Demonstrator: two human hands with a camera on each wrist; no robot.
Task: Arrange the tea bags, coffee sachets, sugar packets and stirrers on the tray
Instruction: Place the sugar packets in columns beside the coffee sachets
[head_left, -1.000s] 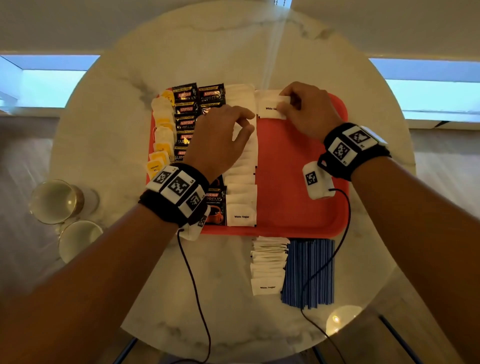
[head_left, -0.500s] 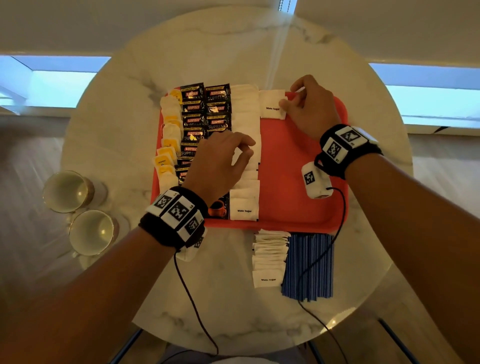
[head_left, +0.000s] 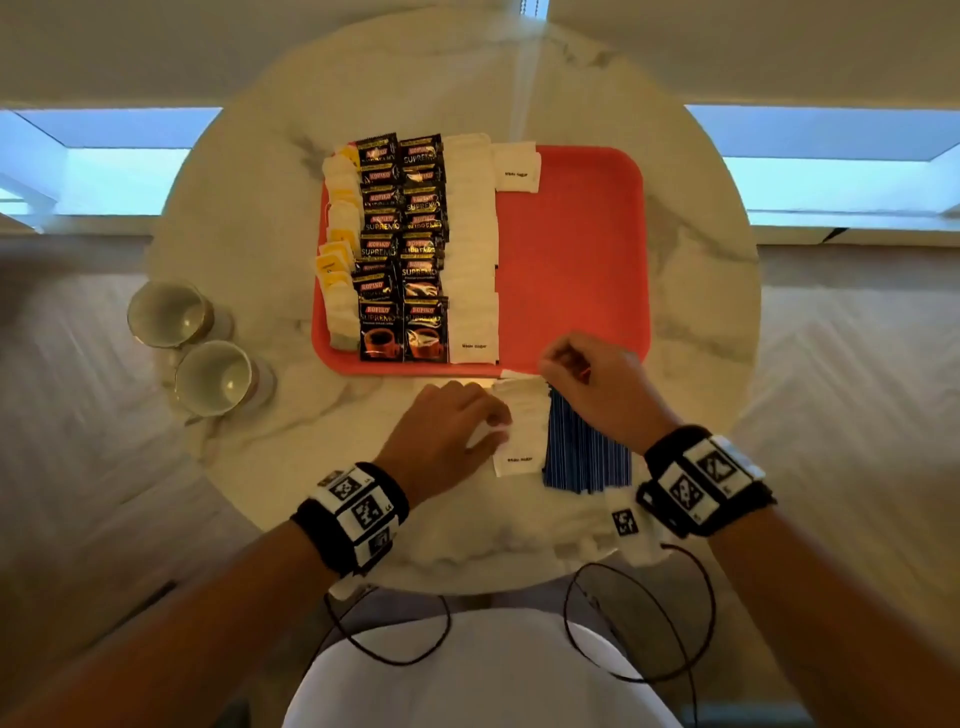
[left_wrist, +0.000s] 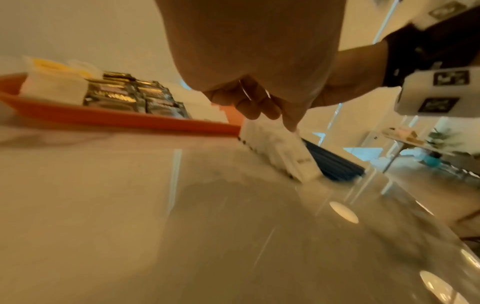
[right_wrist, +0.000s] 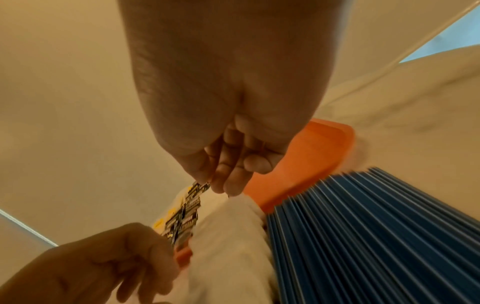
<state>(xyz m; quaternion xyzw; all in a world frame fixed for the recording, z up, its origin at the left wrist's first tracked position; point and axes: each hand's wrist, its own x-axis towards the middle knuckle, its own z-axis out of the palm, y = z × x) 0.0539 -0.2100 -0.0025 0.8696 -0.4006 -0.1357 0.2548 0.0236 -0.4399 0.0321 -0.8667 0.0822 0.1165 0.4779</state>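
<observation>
On the red tray (head_left: 571, 249) lie a column of tea bags (head_left: 340, 249), two columns of black coffee sachets (head_left: 402, 249), a full column of white sugar packets (head_left: 472, 234) and one lone sugar packet (head_left: 517, 167) at the far edge. In front of the tray, on the table, a row of sugar packets (head_left: 522, 431) lies beside a bundle of blue stirrers (head_left: 587, 457). My left hand (head_left: 493, 431) holds the row's left side with curled fingers. My right hand (head_left: 545, 366) pinches the packet at the row's far end, its fingertips (right_wrist: 231, 187) together on the white paper (right_wrist: 233, 236).
Two cups (head_left: 166, 312) (head_left: 215, 376) stand on the round marble table (head_left: 701, 312) left of the tray. The tray's right half is bare red plastic. Wrist cables hang over the table's near edge.
Both hands have drawn back from the tray to the sugar packets on the table. The right hand let go of the packet it laid at the tray's far edge.
</observation>
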